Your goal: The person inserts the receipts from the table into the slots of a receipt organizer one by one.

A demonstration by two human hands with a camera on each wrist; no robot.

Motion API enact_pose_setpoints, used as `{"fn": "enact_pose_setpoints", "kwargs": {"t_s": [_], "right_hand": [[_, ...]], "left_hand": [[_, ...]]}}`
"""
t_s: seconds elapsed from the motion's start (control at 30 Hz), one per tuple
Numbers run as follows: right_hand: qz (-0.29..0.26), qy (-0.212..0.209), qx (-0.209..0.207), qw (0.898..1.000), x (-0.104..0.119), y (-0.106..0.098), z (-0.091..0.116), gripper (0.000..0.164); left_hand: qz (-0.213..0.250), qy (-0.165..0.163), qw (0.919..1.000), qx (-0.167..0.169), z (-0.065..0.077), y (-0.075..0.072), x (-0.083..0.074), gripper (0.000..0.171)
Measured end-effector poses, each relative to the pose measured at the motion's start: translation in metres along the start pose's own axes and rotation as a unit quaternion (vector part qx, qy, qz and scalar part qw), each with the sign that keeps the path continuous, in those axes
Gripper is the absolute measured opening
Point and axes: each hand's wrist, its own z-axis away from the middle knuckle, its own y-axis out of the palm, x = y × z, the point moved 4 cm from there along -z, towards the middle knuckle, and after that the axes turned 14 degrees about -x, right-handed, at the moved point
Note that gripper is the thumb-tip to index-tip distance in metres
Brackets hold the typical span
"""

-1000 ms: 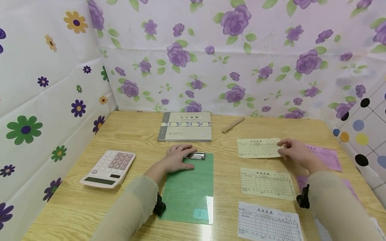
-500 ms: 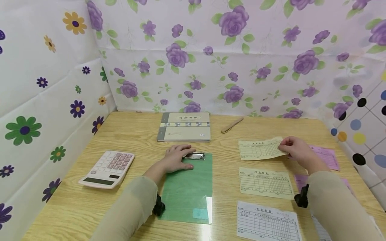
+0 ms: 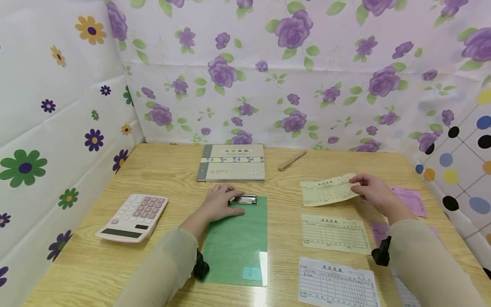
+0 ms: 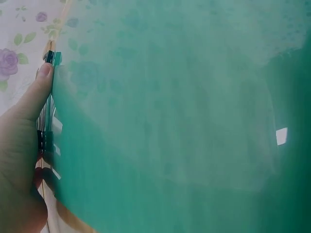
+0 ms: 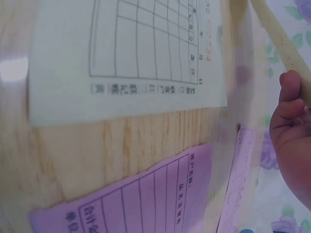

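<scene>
Clipboard (image 3: 235,243), one, green and see-through: flat on the wood-grained tabletop (image 3: 284,238), metal clip (image 3: 251,199) at its far end, pale blue patch (image 3: 252,273) near the close right corner.

Left hand (image 3: 219,204): resting over the clipboard's far left corner, fingers relaxed beside the clip, thumb stretched out over the green sheet; not clenched.

Right hand (image 3: 375,194): gripping, thumb and fingers pinching the right end of the upper yellow slip (image 3: 326,189).

Upper yellow slip, printed form: right end raised and slightly curved; from where I stand I cannot tell whether its left end touches the wood.

Lower yellow slip (image 3: 333,234): flat, one place nearer the person. White slip (image 3: 337,282): nearer still, a little handwriting in its grid.

Pink slips, two: farther one (image 3: 411,200) just beyond the right wrist, nearer one (image 3: 377,231) partly covered by the right sleeve (image 3: 426,260). Second white slip (image 3: 402,288): mostly hidden under that sleeve.

Calculator (image 3: 134,217), white with pinkish keys: left of the clipboard and apart from it, display towards the person.

Ledger (image 3: 232,164), cream with grey spine and patterned band: beyond the clipboard. Pen (image 3: 292,160), tan: aslant, to the right of the ledger.

Backdrop cloth (image 3: 172,81): white, purple roses, behind everything.
</scene>
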Motion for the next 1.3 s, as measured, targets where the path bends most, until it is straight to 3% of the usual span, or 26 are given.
{"fn": "enact_pose_setpoints", "kwargs": {"t_s": [0.37, 0.63, 0.83, 1.3], "right_hand": [[0.028, -0.015, 0.009, 0.999, 0.015, 0.007, 0.003, 0.041], [0.011, -0.036, 0.019, 0.999, 0.03, 0.017, 0.004, 0.039], [-0.003, -0.047, 0.037, 0.998, 0.04, 0.027, 0.01, 0.037], [-0.003, -0.076, 0.065, 0.995, 0.063, 0.049, 0.017, 0.034]], "left_hand": [[-0.026, 0.008, 0.9996, 0.003, -0.002, -0.002, -0.004, 0.063], [-0.066, 0.013, 0.9973, 0.028, -0.006, -0.006, -0.011, 0.064], [-0.086, 0.01, 0.9959, 0.025, -0.002, -0.007, -0.008, 0.065], [-0.042, 0.043, 0.9981, -0.014, 0.008, -0.01, 0.002, 0.059]]}}
